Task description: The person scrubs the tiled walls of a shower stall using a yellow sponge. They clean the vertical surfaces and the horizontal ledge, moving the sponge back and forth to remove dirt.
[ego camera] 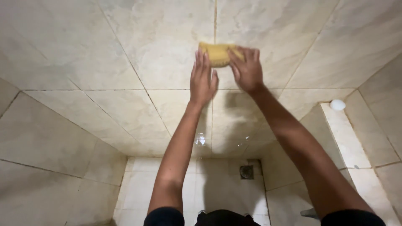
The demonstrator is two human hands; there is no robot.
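Note:
Both my arms reach up to a beige tiled wall point(159, 50) in front of me. A yellow sponge point(215, 53) is pressed flat against the wall near a vertical grout line. My right hand point(247, 71) lies over the sponge's right part, fingers spread on it. My left hand point(203, 79) is flat against the wall just left of and below the sponge, its fingertips touching the sponge's left edge.
A tiled ledge point(343, 134) runs along the right wall with a small white round object point(337, 104) on it. Below, the wet tiled floor point(217, 184) has a square metal drain point(246, 171). Tiled walls close in on the left and right.

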